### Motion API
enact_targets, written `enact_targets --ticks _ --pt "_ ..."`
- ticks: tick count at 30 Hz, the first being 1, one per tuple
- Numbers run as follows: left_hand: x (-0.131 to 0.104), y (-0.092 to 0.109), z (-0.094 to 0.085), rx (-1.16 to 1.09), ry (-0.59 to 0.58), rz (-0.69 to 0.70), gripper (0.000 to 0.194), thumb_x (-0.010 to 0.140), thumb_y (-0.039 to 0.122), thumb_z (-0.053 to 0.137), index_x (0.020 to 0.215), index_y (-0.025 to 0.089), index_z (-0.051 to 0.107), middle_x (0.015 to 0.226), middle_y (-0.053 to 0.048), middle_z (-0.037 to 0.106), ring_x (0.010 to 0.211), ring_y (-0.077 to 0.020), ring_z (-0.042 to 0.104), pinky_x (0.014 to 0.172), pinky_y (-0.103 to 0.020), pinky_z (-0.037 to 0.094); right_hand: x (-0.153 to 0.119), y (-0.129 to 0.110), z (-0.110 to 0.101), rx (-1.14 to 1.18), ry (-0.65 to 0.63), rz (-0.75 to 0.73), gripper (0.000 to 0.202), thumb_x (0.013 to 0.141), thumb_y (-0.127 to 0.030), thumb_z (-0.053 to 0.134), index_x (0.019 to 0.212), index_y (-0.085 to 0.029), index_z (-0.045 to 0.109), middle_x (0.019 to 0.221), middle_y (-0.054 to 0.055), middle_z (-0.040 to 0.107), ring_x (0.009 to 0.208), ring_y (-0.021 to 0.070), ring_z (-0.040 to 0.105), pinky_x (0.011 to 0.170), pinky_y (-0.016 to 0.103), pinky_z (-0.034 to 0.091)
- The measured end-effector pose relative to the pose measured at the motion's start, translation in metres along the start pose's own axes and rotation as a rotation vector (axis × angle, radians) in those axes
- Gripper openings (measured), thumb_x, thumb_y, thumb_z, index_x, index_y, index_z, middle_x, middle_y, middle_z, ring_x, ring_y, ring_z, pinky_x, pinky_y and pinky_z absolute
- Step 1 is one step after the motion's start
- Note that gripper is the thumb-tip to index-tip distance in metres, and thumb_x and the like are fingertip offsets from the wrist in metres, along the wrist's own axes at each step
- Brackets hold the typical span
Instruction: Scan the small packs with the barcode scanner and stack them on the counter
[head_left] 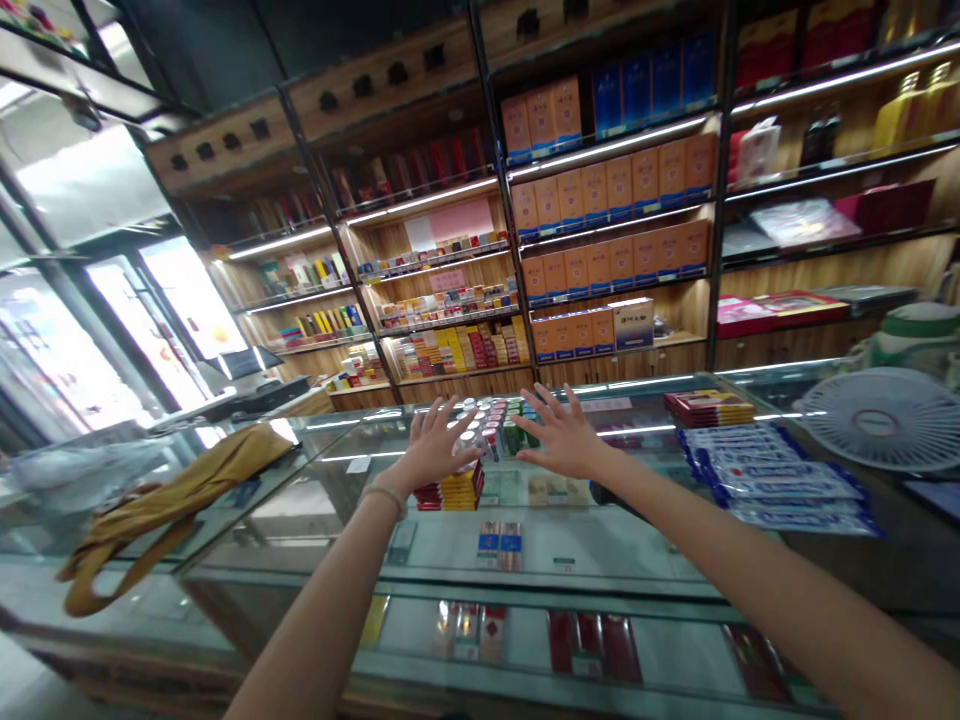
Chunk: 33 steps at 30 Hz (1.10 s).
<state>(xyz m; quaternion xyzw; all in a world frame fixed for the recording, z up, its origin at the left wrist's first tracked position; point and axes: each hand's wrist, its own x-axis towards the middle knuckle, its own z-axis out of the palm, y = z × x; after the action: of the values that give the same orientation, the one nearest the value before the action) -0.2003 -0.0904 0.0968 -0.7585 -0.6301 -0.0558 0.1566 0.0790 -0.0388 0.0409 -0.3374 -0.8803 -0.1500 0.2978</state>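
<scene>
Both of my arms reach out over a glass display counter [600, 545]. My left hand [433, 448] is open with fingers spread, above a stack of red and yellow packs [459, 488]; whether it touches them I cannot tell. My right hand [564, 440] is also open, palm down and fingers apart, holding nothing. Between the hands stands a group of small round containers [487, 425] with white, pink and green tops. Their far side is partly hidden by my fingers. A pale bracelet circles my left wrist.
Blue-and-white packets [776, 475] and red packs [709, 407] lie on the right, beside a white fan [885, 418]. A mustard cloth bag [180, 510] lies on the left counter. Behind, shelves hold orange boxes [619, 275]. Inside the counter are cigarette packs [500, 546].
</scene>
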Motion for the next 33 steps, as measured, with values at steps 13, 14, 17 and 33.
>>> enact_targets --ticks 13,14,17,33 --pt "0.051 0.084 0.005 -0.081 0.057 0.123 0.076 0.089 0.074 0.046 0.156 0.039 0.036 0.17 -0.008 0.02 0.157 -0.0384 0.01 0.122 -0.064 0.008 -0.054 0.068 -0.046 -0.122 -0.022 0.138 0.061 0.097 -0.067 0.041 0.147 -0.034 0.051 0.169 0.008 0.024 0.156 0.0317 0.014 0.123 0.062 -0.006" --pt "0.056 0.09 0.006 -0.08 0.065 0.121 0.075 0.09 0.074 0.046 0.156 0.039 0.036 0.17 -0.008 0.021 0.157 -0.0383 0.011 0.122 -0.065 0.009 -0.057 0.074 -0.049 -0.136 -0.022 0.154 0.061 0.097 -0.066 0.041 0.147 -0.034 0.051 0.169 0.007 0.025 0.156 0.0322 0.015 0.123 0.062 -0.006" --pt "0.069 0.11 0.009 -0.083 0.088 0.111 0.07 0.092 0.07 0.046 0.155 0.038 0.039 0.169 -0.008 0.023 0.156 -0.0383 0.015 0.122 -0.065 0.014 -0.067 0.092 -0.059 -0.178 -0.02 0.21 0.059 0.097 -0.065 0.043 0.147 -0.034 0.051 0.169 0.008 0.026 0.155 0.0332 0.019 0.122 0.064 -0.002" --pt "0.132 0.237 0.029 -0.198 0.112 0.166 0.064 0.095 0.064 0.048 0.151 0.034 0.047 0.166 -0.011 0.032 0.154 -0.0377 0.022 0.121 -0.058 0.023 -0.154 0.197 -0.073 -0.321 0.006 0.5 0.054 0.097 -0.06 0.048 0.142 -0.032 0.057 0.166 0.011 0.031 0.153 0.0337 0.022 0.121 0.064 0.009"
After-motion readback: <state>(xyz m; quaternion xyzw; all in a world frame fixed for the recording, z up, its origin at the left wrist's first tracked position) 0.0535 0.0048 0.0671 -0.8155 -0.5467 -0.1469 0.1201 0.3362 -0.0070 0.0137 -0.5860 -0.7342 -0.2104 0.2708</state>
